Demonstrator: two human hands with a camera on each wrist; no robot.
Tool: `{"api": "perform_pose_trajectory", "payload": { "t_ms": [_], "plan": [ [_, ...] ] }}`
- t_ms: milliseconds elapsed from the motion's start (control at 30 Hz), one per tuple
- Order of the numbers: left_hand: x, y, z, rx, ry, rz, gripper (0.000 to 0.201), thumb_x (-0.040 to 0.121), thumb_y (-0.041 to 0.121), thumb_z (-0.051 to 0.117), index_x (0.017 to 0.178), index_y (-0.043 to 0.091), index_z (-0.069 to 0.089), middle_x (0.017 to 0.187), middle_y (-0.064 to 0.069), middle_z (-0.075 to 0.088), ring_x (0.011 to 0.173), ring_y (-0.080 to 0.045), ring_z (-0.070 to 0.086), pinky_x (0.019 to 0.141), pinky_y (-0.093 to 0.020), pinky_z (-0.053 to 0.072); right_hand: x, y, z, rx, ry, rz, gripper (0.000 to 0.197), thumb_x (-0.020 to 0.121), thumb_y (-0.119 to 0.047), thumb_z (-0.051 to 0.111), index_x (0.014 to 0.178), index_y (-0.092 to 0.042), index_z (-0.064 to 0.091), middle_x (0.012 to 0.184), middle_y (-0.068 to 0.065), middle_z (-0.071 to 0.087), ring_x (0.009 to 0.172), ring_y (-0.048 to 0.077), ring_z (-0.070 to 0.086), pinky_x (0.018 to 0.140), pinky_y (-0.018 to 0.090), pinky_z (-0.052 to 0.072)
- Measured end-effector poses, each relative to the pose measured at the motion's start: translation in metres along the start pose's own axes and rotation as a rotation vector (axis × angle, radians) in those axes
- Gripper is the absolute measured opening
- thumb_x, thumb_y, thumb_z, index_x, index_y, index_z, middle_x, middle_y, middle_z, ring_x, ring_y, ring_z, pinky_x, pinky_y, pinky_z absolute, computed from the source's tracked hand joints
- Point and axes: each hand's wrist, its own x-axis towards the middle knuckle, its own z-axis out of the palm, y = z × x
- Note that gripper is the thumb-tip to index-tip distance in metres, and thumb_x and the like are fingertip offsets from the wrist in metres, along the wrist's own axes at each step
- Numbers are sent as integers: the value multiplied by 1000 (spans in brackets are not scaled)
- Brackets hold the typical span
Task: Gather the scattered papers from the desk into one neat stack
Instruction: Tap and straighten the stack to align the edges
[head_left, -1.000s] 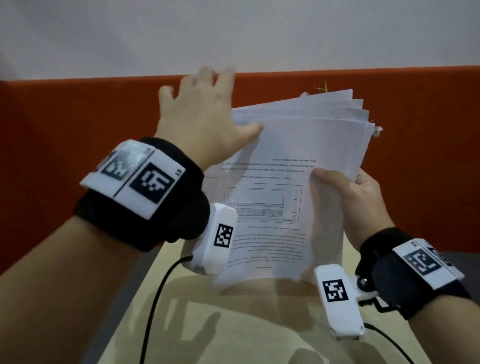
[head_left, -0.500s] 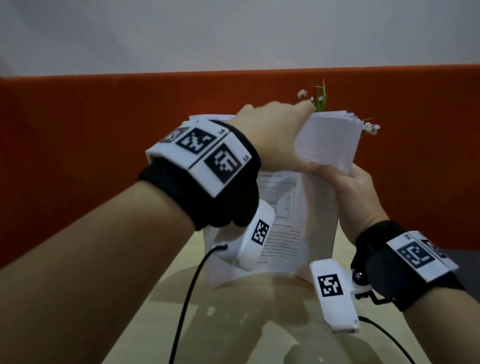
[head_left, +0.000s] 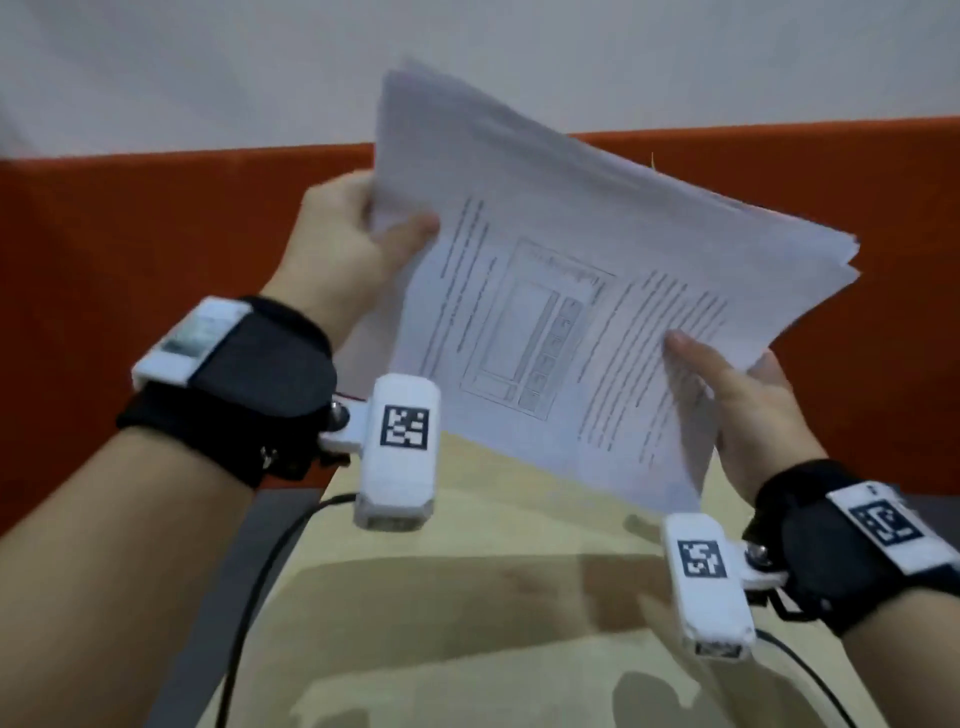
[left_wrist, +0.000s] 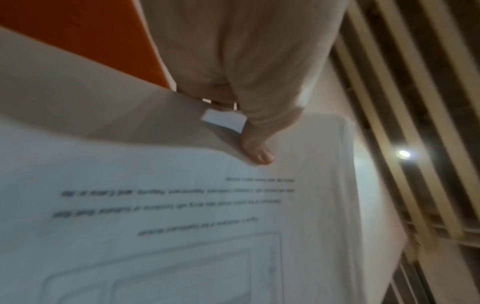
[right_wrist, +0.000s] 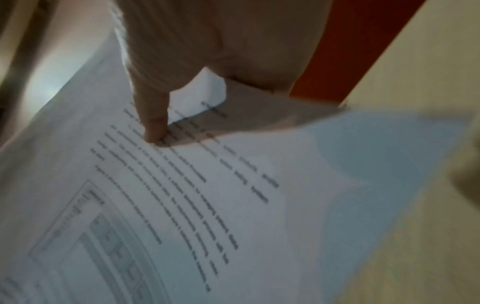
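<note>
A stack of printed white papers (head_left: 566, 291) is held in the air above the desk, turned at a slant, with a page of text and a boxed figure facing me. My left hand (head_left: 358, 244) grips its left edge, thumb on the front sheet (left_wrist: 182, 205) and fingers behind. My right hand (head_left: 737, 389) grips the lower right edge, thumb pressed on the text lines (right_wrist: 182, 185), fingers hidden behind. The sheets fan apart slightly at the far right corner (head_left: 836, 254).
The pale wooden desk (head_left: 467, 597) lies below the hands, with a dark cable (head_left: 249, 597) running from the left wrist camera. An orange partition (head_left: 130, 249) stands behind the desk, with a white wall above it.
The left hand left the top of the stack and took the left edge. Both hands have rotated the stack from upright to a slanted, sideways position and raised it.
</note>
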Motion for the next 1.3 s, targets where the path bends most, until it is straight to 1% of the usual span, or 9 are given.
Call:
{"api": "perform_pose_trajectory", "payload": {
  "t_ms": [100,233,367,533,700,800,900,1133,1300],
  "plan": [
    [-19,-24,5,-207,119,-123,20,87,8,63,106,13,65,110,-10,72,104,-28,69,92,-48,54,2,-9,9,-60,-28,-153,46,87,-18,70,130,-11,56,112,-5,71,92,3,72,83,27,56],
    [-48,-50,19,-355,191,-242,21,93,8,57,113,11,63,114,-10,70,104,-29,69,91,-48,55,-4,-1,17,-148,-60,-247,17,88,-19,68,102,-25,62,99,-14,70,88,1,69,76,22,53],
    [-71,-79,30,-389,231,-349,20,92,13,60,112,14,61,112,-8,70,104,-28,69,91,-47,55,-9,16,12,-210,-74,-250,17,89,-17,67,92,-32,59,92,-15,67,68,-12,67,55,6,50],
    [-89,-97,42,-320,226,-393,21,89,14,64,108,18,58,94,4,69,91,-23,69,76,-35,57,-17,31,8,-228,-34,-174,18,91,-18,64,109,-22,59,94,-5,67,78,2,63,55,14,46],
    [-85,-95,42,-278,317,-307,24,87,20,66,108,21,52,95,4,65,90,-18,68,72,-31,57,-16,26,6,-223,10,-225,9,90,-21,65,95,-24,58,88,-8,63,75,5,62,62,23,47],
    [-87,-103,43,-293,263,-390,25,84,20,69,103,26,53,98,3,65,96,-21,68,81,-38,57,-19,30,4,-251,-47,-180,12,91,-20,64,101,-21,59,87,-8,64,71,-1,63,55,15,46],
    [-82,-105,36,-297,235,-415,17,87,14,66,92,29,57,94,3,68,98,-28,68,87,-45,55,-17,26,4,-233,-92,-136,13,91,-16,63,99,-26,60,90,-6,68,77,7,66,60,21,47],
    [-101,-115,33,-326,122,-482,35,87,18,65,121,14,56,108,-3,70,98,-20,68,87,-45,55,-18,29,2,-271,-136,-117,24,86,-19,69,105,-29,58,100,-7,67,93,9,65,68,25,51],
    [-102,-119,27,-355,52,-502,21,91,17,59,112,17,61,105,0,71,94,-16,68,73,-32,56,-17,12,4,-514,-8,-438,95,79,-20,78,150,-37,17,137,1,40,105,3,52,85,20,42]
  ]
}}
